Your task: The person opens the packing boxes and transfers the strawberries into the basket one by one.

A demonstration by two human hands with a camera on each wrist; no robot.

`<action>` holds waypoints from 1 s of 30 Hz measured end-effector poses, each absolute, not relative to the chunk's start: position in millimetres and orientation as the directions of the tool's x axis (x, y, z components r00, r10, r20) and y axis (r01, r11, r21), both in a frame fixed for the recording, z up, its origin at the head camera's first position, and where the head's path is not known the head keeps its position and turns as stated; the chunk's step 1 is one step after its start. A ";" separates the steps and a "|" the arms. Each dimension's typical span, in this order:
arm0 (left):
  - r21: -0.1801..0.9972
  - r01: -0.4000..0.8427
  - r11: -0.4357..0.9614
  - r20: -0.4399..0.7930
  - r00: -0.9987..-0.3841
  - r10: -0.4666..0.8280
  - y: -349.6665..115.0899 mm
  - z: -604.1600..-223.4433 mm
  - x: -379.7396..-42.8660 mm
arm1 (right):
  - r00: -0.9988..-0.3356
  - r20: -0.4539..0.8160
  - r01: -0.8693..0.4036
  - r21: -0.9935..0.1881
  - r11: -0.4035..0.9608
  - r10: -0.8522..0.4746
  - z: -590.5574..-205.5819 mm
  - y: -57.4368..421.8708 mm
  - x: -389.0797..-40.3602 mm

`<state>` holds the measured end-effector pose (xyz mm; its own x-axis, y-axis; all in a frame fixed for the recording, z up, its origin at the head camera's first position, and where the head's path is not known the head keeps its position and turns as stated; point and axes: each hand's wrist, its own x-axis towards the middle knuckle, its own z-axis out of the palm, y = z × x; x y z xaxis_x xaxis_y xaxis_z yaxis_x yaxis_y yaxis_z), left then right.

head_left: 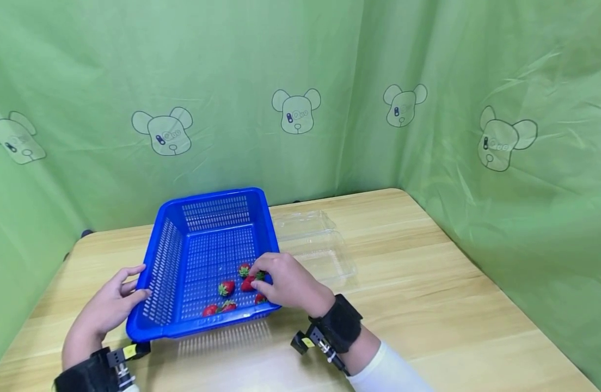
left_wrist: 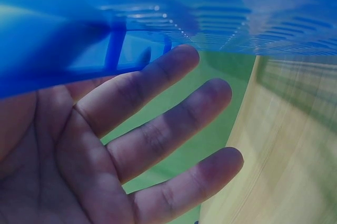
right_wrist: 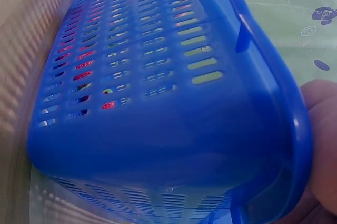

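Note:
A blue plastic basket (head_left: 222,321) with slotted walls stands on the table, several red strawberries (head_left: 226,288) lying at its near right end. At the left rim is my left hand (head_left: 109,305), its thumb over the edge and its other fingers (left_wrist: 174,129) outside, below the rim. My right hand (head_left: 286,280) reaches over the near right corner, thumb and index fingertips around one strawberry (head_left: 247,283). In the right wrist view the basket wall (right_wrist: 158,139) hides those fingertips; red fruit shows through the slots.
A clear plastic clamshell box (head_left: 320,253) lies open on the wooden table (head_left: 428,305), right of the basket and partly behind my right hand. Green curtains (head_left: 222,65) printed with bear heads hang around the table's back and sides.

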<state>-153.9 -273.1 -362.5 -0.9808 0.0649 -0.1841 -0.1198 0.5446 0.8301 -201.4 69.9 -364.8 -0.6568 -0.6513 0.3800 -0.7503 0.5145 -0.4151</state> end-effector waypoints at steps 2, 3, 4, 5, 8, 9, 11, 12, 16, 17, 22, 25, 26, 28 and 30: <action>0.829 -0.119 0.547 -0.184 -0.981 0.065 -273.0 -362.5 -154.0 | -0.654 0.383 -0.752 -0.416 0.511 -0.652 -365.2 69.7 -201.1; 0.828 -0.119 0.548 -0.184 -0.981 0.065 -273.0 -362.5 -154.2 | -0.653 0.384 -0.753 -0.417 0.509 -0.652 -365.1 69.6 -200.8; 0.828 -0.119 0.549 -0.184 -0.981 0.065 -273.0 -362.6 -154.3 | -0.654 0.383 -0.753 -0.418 0.509 -0.652 -365.0 69.5 -200.5; 0.826 -0.119 0.551 -0.185 -0.981 0.065 -273.0 -362.8 -154.3 | -0.656 0.381 -0.751 -0.419 0.510 -0.652 -365.0 69.4 -200.4; 0.823 -0.126 0.554 -0.191 -0.980 0.061 -273.1 -363.4 -154.3 | -0.660 0.372 -0.747 -0.420 0.515 -0.653 -364.9 69.1 -200.0; 0.823 -0.128 0.554 -0.192 -0.979 0.060 -273.1 -363.6 -154.3 | -0.662 0.367 -0.745 -0.420 0.519 -0.653 -364.8 69.1 -199.9; 0.822 -0.131 0.554 -0.195 -0.979 0.058 -273.0 -363.9 -154.2 | -0.669 0.358 -0.739 -0.420 0.527 -0.652 -364.6 68.9 -199.8; 0.823 -0.132 0.552 -0.195 -0.979 0.057 -272.9 -363.9 -154.2 | -0.670 0.354 -0.737 -0.419 0.530 -0.652 -364.4 68.8 -199.9; 0.825 -0.129 0.550 -0.191 -0.980 0.056 -272.5 -363.8 -154.1 | -0.675 0.348 -0.733 -0.421 0.534 -0.651 -364.2 68.7 -200.4; 0.826 -0.129 0.549 -0.190 -0.980 0.056 -272.4 -363.8 -154.0 | -0.674 0.349 -0.734 -0.420 0.534 -0.652 -364.4 68.7 -200.6; 0.829 -0.125 0.546 -0.185 -0.981 0.057 -272.3 -363.9 -153.8 | -0.671 0.357 -0.737 -0.419 0.530 -0.650 -365.3 68.9 -201.0; 0.830 -0.124 0.545 -0.185 -0.981 0.059 -272.4 -363.7 -153.7 | -0.669 0.360 -0.739 -0.420 0.527 -0.650 -365.3 68.9 -200.9; 0.829 -0.124 0.545 -0.185 -0.981 0.059 -272.4 -363.6 -153.7 | -0.667 0.361 -0.740 -0.420 0.525 -0.651 -365.2 68.9 -200.9; 0.828 -0.123 0.547 -0.185 -0.981 0.061 -272.4 -363.3 -154.0 | -0.670 0.365 -0.738 -0.425 0.525 -0.647 -364.9 69.1 -200.9; 0.826 -0.121 0.551 -0.185 -0.981 0.061 -272.4 -363.0 -154.5 | -0.672 0.369 -0.737 -0.427 0.525 -0.642 -364.7 69.5 -201.1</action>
<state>-154.5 -272.4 -363.0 -0.9809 0.0608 -0.1845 -0.1212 0.5506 0.8259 -201.1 69.5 -364.7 -0.6716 -0.6423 0.3694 -0.7365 0.5245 -0.4271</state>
